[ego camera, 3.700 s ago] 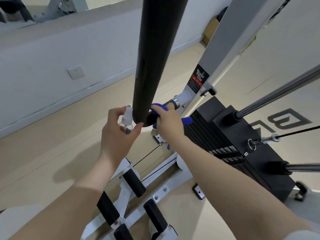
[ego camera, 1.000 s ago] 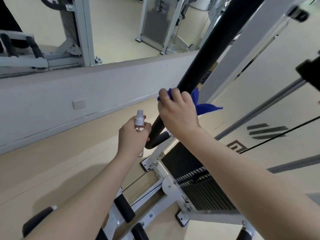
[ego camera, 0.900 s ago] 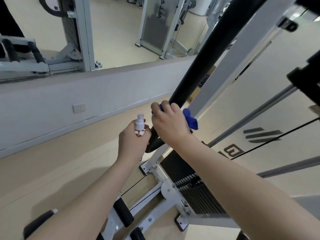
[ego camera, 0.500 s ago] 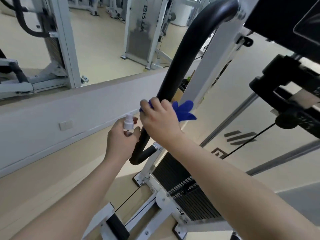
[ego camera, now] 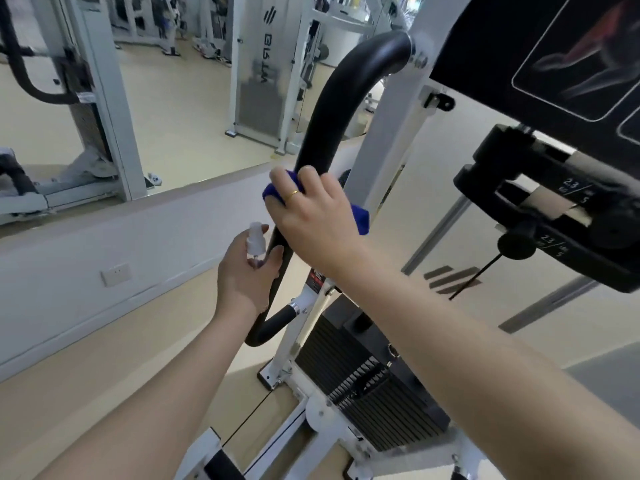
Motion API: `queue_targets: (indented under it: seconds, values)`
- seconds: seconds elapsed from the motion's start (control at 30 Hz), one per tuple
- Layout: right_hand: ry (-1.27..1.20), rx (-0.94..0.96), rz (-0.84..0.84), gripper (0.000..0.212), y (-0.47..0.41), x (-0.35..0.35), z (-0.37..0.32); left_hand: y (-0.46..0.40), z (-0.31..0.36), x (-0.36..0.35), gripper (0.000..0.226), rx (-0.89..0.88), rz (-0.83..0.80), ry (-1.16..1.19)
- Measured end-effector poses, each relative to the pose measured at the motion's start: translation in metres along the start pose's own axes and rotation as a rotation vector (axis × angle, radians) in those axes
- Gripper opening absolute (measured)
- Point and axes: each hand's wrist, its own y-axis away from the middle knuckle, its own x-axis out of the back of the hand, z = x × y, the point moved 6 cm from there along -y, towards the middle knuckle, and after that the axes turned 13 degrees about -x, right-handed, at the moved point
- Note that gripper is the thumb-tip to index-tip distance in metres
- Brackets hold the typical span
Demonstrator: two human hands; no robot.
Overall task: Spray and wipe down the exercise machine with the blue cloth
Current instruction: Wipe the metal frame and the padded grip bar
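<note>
Pale tan flooring (ego camera: pixel 86 368) runs smooth and matte under the exercise machine (ego camera: pixel 391 174), and a low grey-white wall (ego camera: pixel 104 244) crosses the left side with a white socket plate (ego camera: pixel 116 274) set in it. Above that wall a mirror (ego camera: pixel 173 98) shows other white-framed gym machines. On the right, a black block (ego camera: pixel 554 209) with small printed numbers sits on slanted steel guide rods, and a thin black cable (ego camera: pixel 474 280) drops from it. A black panel (ego camera: pixel 554 57) with a muscle diagram fills the upper right corner. Low in the middle, the ribbed black weight stack (ego camera: pixel 374 393) stands inside the white painted frame, close behind the right forearm, which crosses in front of part of it.

A thick, round black padded bar (ego camera: pixel 332 109) curves down from a bolted joint on the white upright and bends back into the frame near the bottom. The right hand (ego camera: pixel 311 216), with a thin gold ring on one finger, wraps its fingers around this bar and presses the blue cloth (ego camera: pixel 360 218) against it; soft bunched folds show at the fingertips and behind the hand. Just below, the left hand (ego camera: pixel 247 271) grips a small clear spray bottle (ego camera: pixel 255 237) with a white nozzle, held upright beside the bar, its thumb touching the padding.
</note>
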Motion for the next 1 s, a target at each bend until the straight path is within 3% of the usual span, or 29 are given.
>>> queue_targets:
  seconds: [0.13,0.23,0.37,0.47,0.6,0.73,0.87,1.0]
  values:
    - [0.048,0.023,0.062,0.024,-0.02,0.017,0.031,0.002,0.016,-0.004,0.022,-0.078,-0.022,0.011]
    - [-0.013,-0.069,0.065,0.028,-0.013,0.019,0.031,-0.001,0.028,-0.004,0.024,-0.108,-0.008,-0.004]
    - [-0.053,0.051,-0.093,0.035,0.014,0.001,0.01,-0.01,0.04,0.001,0.012,-0.125,0.049,0.034]
    - [-0.011,0.071,-0.031,0.038,-0.011,0.014,0.022,-0.011,0.051,-0.004,0.008,-0.118,0.05,0.053]
    - [0.041,-0.142,0.188,0.025,-0.051,0.042,0.065,-0.014,0.077,-0.013,0.02,-0.16,0.05,0.116]
    - [-0.15,-0.327,0.2,0.03,-0.03,0.026,0.062,-0.017,0.08,-0.015,0.029,-0.163,0.041,0.084]
    - [-0.139,-0.189,0.026,0.03,-0.01,0.02,0.045,-0.011,0.074,-0.011,0.023,-0.208,-0.023,0.015]
    - [-0.076,-0.25,0.167,0.03,-0.061,0.046,0.085,-0.019,0.076,0.002,0.028,-0.195,-0.028,0.019]
